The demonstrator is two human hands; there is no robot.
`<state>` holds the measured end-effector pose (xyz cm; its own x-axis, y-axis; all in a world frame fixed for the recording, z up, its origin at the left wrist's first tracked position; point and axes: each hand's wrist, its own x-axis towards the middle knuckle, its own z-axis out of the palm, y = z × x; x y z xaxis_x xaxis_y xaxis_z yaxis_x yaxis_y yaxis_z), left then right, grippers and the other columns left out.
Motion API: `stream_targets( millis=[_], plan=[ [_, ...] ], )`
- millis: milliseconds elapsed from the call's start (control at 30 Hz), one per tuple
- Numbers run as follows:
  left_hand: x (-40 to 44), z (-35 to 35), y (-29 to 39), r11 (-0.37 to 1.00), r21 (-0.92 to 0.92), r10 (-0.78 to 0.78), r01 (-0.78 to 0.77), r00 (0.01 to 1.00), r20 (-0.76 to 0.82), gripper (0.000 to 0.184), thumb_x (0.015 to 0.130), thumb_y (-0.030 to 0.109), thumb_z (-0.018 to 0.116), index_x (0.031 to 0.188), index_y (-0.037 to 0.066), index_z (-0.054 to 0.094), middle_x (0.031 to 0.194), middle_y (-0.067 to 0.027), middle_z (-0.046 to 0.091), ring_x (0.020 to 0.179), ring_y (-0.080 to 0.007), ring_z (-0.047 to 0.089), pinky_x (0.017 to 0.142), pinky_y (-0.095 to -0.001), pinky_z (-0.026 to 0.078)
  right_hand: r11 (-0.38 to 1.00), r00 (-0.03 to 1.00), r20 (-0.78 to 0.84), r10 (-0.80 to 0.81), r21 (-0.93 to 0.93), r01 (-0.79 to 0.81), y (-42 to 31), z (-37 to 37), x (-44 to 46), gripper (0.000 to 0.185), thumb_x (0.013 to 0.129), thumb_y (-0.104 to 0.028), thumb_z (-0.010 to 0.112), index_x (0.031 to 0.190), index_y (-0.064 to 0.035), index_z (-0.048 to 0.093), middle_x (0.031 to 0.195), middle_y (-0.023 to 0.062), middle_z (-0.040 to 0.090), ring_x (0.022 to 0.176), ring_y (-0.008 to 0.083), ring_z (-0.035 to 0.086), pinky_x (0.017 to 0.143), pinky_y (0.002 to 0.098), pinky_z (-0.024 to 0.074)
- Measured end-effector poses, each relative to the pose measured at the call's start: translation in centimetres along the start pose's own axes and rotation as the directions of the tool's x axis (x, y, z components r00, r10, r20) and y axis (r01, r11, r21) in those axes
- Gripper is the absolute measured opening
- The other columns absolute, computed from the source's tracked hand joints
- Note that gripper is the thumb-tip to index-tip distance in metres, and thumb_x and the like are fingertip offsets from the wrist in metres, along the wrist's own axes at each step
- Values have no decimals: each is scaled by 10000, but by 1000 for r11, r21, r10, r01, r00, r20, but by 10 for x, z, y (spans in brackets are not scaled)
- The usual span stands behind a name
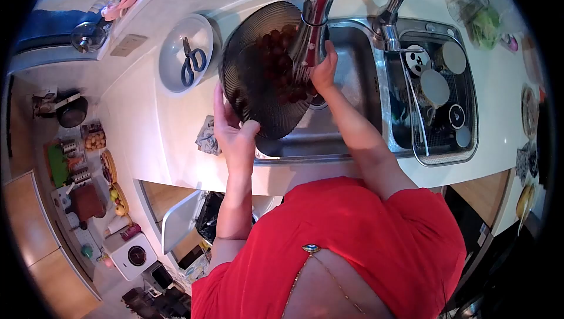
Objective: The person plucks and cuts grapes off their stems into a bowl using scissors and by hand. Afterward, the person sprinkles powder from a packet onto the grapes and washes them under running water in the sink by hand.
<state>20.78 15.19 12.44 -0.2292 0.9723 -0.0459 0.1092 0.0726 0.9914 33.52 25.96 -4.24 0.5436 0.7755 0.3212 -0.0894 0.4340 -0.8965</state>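
Note:
A dark ribbed glass bowl [252, 110] is tilted over the left part of the sink, with reddish grapes [276, 54] inside. My left hand [236, 139] grips its near left rim, the thumb on top. At the opposite side, my right hand [324, 72] holds the bowl's right edge; part of the fingers is hidden by the faucet. Water sprays from the chrome faucet head [311, 39] onto the grapes. To the left, a white bowl [168, 66] stands on the counter with dark-handled scissors [191, 63] lying in it.
The steel sink [355, 113] lies beneath the bowl. On its right, a drying rack [437, 148] holds cups [433, 88] and other dishes. A crumpled patterned cloth or wrapper [207, 137] sits left of the sink. Below the counter, a bin with a raised white lid [179, 219] stands open.

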Motion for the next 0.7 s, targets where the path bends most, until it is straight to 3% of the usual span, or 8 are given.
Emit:
stream_targets(
  millis=[200,267,367,433,500,567,600,700],
  plan=[
    [-17,2,-10,999,-20,42,-43,998,-44,852,555,-116,429,1374,-23,213,1246,-172,455,1180,-238,433,991,-294,320,966,984,24,-178,-188,179,-3,-7,3,331,963,-238,389,1054,26,567,977,58,579,920,136,508,851,265,376],
    [-20,-1,-17,999,-32,15,-17,999,-51,855,552,-119,430,1374,-25,213,1236,-171,461,1175,-236,435,978,-288,336,973,970,148,191,103,-207,-1,-17,-6,299,945,-215,439,1074,25,561,957,63,596,898,132,521,824,267,393],
    [-21,-11,-38,983,-156,-98,95,995,-11,858,542,-107,435,1371,5,244,1213,-144,479,1076,-216,502,838,-254,443,920,926,199,321,165,-355,12,-35,-24,300,925,-221,485,1078,26,563,961,95,602,895,128,518,816,257,394],
    [-18,-20,-63,930,-128,-339,344,939,61,852,536,-89,442,1363,43,284,1193,-110,491,926,-186,555,625,-218,482,922,873,310,376,-28,-387,13,-57,-18,314,907,-234,510,1095,13,558,994,112,599,946,153,522,848,277,389],
    [-15,-21,-109,909,-216,-351,358,934,70,845,531,-74,435,1354,71,310,1185,-97,502,807,-183,575,515,-220,486,897,806,396,440,-229,-377,14,-65,-15,334,889,-247,535,1112,1,553,1028,130,595,996,178,526,879,296,384],
    [-20,-11,-135,784,-470,-405,406,908,108,849,528,-72,424,1354,88,312,1181,-118,508,841,-230,595,534,-262,532,634,667,709,230,-629,450,16,-64,-18,416,832,-290,578,1167,-50,528,1196,163,518,1193,271,422,975,405,325],
    [-24,-7,-136,718,-504,-468,480,869,162,862,526,-68,422,1360,118,303,1193,-127,504,921,-274,592,556,-318,563,497,538,769,345,-636,591,12,-62,-30,496,786,-328,600,1212,-97,496,1339,163,386,1307,340,244,1016,542,224],
    [-27,0,-167,600,-606,-485,522,840,244,862,525,-65,426,1356,130,304,1194,-120,499,993,-295,570,578,-343,570,703,164,928,335,-362,612,6,-63,-55,557,787,-404,586,1263,-143,462,1390,134,319,1308,388,200,1015,618,150]
  ],
)
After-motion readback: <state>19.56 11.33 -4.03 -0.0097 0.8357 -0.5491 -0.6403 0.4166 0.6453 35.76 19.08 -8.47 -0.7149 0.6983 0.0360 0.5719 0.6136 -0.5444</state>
